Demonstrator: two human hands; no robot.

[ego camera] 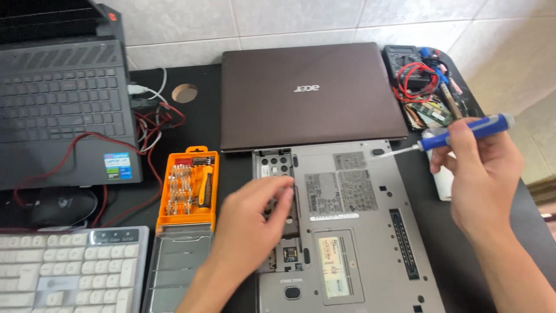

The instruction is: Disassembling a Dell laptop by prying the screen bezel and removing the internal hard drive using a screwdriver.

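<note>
Grey laptop base [353, 232] lies underside-up at lower centre of the worktop [202, 124]; your left hand [252, 223] rests spread-fingered on its open bay, your right hand [483, 174] grips a blue screwdriver [457, 134].

- Grey laptop [353, 226] – lies flat, underside up, one bay open at its left side.
- Blue screwdriver [463, 132] – held nearly level above the laptop's right edge.

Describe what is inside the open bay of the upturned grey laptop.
The open bay shows dark recesses and a small chip slot near its lower end; the left hand covers its middle, hiding whatever lies there.
</note>
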